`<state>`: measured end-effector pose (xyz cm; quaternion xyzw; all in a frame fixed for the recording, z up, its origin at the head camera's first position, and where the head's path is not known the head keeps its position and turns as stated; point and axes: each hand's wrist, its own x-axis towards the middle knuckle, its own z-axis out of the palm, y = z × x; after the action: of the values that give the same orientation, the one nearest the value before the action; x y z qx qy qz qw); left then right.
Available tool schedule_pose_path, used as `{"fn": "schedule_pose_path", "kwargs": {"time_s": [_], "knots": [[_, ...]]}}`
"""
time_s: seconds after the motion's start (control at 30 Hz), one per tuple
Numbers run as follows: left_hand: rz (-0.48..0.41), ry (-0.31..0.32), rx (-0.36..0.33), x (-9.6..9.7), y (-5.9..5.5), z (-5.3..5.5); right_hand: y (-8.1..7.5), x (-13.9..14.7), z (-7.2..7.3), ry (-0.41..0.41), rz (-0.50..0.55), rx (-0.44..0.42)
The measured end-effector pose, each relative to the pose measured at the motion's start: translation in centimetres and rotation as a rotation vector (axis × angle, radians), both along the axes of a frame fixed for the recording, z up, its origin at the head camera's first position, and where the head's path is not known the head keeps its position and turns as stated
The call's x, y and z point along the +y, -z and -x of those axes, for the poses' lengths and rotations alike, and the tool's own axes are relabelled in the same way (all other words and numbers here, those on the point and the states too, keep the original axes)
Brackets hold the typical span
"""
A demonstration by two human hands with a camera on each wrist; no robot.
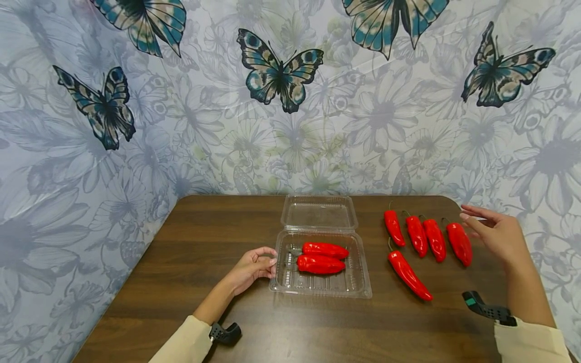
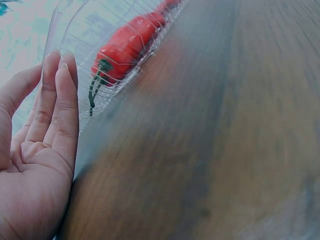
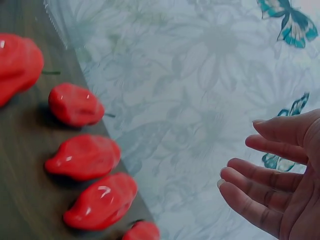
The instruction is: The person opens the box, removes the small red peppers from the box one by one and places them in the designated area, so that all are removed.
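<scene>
The left hand, fingers extended, touched the box of two peppers; the right hand, loosely spread, hovered near another pepper.

Dark brown wood-grain tabletop, rounded far corners. Open clear plastic container around middle, lid toward far edge. Five red peppers toward right edge: four in row by far right corner, one closer to near edge.

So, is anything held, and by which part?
Nothing: the left hand only touches the left edge of the clear rectangular plastic box; the right hand is empty.
</scene>
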<state>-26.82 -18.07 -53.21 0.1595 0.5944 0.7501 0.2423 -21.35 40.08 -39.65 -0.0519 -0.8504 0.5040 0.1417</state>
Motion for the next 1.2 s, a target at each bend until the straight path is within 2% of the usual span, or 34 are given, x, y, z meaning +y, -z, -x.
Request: {"fn": "schedule_pose_path", "kwargs": {"time_s": [0.23,0.5,0.7,0.87,1.03,1.2], "knots": [[0.009,0.003,0.015,0.0,0.1,0.1,-1.5,-1.7,-0.4,-0.026,-0.1,0.006],[0.012,-0.006,0.005,0.1,0.2,0.1,-1.9,-3.2,-0.5,-0.019,-0.223,0.061],[0.014,-0.003,0.012,0.0,0.0,0.1,-1.9,-4.3,-0.4,-0.1,-0.186,0.123],[0.015,-0.015,0.005,0.0,-0.2,0.1,-2.1,-5.4,-0.2,-0.162,-0.21,0.164],[0.025,-0.016,-0.002,0.0,-0.2,0.0,-2.4,-6.4,-0.4,-0.142,-0.292,0.172],[0.025,-0.012,-0.001,0.0,-0.1,-0.1,-2.6,-7.5,-0.6,-0.127,-0.368,0.219]]}}
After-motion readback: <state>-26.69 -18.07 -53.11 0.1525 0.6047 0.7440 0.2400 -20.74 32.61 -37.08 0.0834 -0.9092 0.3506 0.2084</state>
